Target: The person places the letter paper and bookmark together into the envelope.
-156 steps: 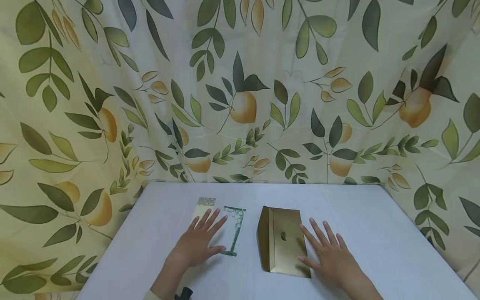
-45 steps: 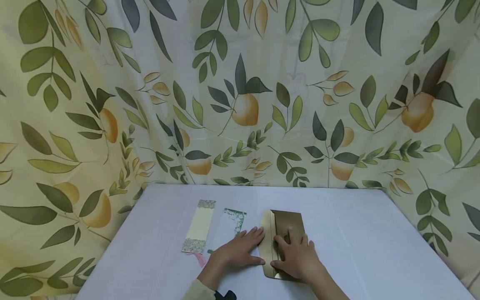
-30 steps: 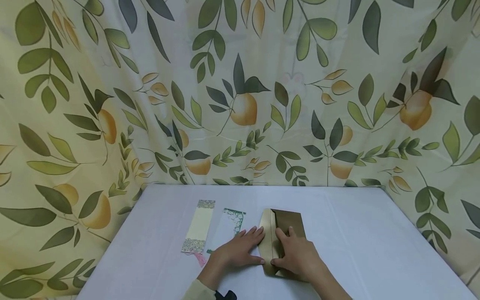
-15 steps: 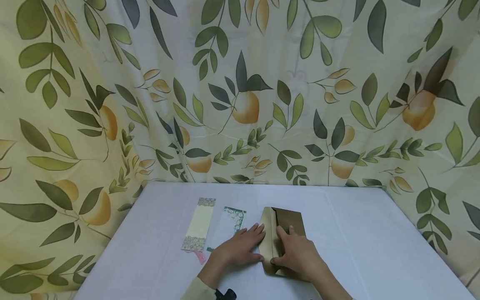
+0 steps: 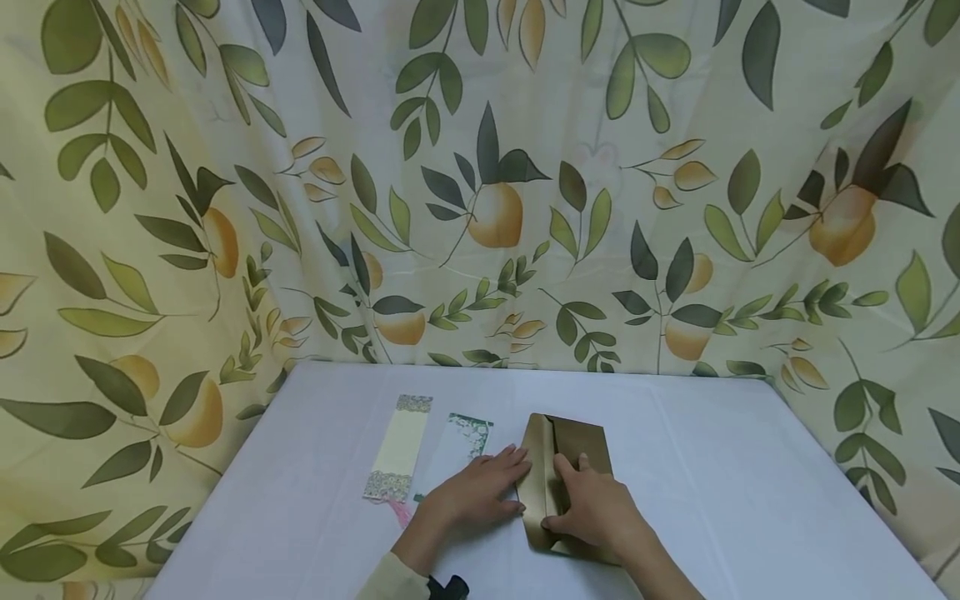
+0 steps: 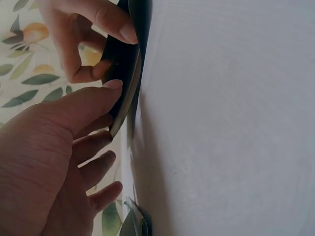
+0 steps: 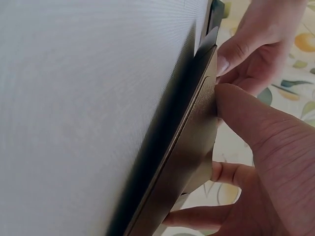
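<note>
1. Two hands are seen at one gold envelope (image 5: 546,492), which is laid on the white table (image 5: 750,483), to the right of two cards.
2. The envelope's flap (image 5: 534,504) is spread out toward the left, and its far end is angled slightly leftward.
3. The flap is touched by the left hand (image 5: 480,490), whose fingers are extended and relaxed, with the thumb set apart from them near the flap's edge.
4. The envelope is touched near the fold by the thumb and bent index finger of the right hand (image 5: 600,507); whether paper is pinched there cannot be told.
5. A cream card (image 5: 398,450) is placed farthest left; it is banded with grey pattern at both ends, and a pink tassel (image 5: 401,512) is seen at its near end.
6. A green-edged card (image 5: 468,437) is placed between the cream card and the envelope, partly hidden by the left hand.
7. The left forearm is covered by a pale sleeve (image 5: 393,579).
8. The table is backed by a curtain (image 5: 491,217) printed with leaves and orange fruit.
</note>
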`<control>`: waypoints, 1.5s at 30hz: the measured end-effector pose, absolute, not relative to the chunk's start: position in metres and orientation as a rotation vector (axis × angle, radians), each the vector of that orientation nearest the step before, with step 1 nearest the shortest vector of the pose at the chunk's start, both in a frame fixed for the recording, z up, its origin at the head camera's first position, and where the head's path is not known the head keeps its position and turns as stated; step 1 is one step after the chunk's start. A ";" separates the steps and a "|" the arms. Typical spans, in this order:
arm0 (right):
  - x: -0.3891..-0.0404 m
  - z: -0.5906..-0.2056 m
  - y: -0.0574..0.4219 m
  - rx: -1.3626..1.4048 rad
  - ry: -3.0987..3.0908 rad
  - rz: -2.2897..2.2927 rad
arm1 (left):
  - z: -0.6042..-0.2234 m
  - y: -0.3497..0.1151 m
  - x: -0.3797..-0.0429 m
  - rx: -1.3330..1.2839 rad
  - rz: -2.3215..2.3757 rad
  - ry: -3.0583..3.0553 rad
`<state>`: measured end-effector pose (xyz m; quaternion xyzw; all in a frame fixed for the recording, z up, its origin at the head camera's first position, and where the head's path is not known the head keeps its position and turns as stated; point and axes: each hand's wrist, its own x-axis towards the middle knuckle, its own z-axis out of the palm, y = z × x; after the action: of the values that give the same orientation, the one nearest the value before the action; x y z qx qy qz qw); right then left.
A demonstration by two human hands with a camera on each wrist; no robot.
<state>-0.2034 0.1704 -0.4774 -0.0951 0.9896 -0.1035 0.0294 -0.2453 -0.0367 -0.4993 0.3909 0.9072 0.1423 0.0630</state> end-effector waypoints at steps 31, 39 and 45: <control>-0.199 -0.473 0.172 -0.319 3.016 -0.322 | -0.490 -0.104 -0.269 0.546 1.258 2.693; -0.199 -0.472 0.173 -0.331 2.999 -0.321 | -0.490 -0.106 -0.267 0.163 1.151 2.785; -0.199 -0.474 0.172 -0.346 3.004 -0.333 | -0.498 -0.105 -0.267 0.169 1.088 2.841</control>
<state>-0.1989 0.1722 -0.4736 -0.1135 0.9863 -0.1092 0.0500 -0.2670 -0.1054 -0.4977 0.0553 0.9314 0.3568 0.0472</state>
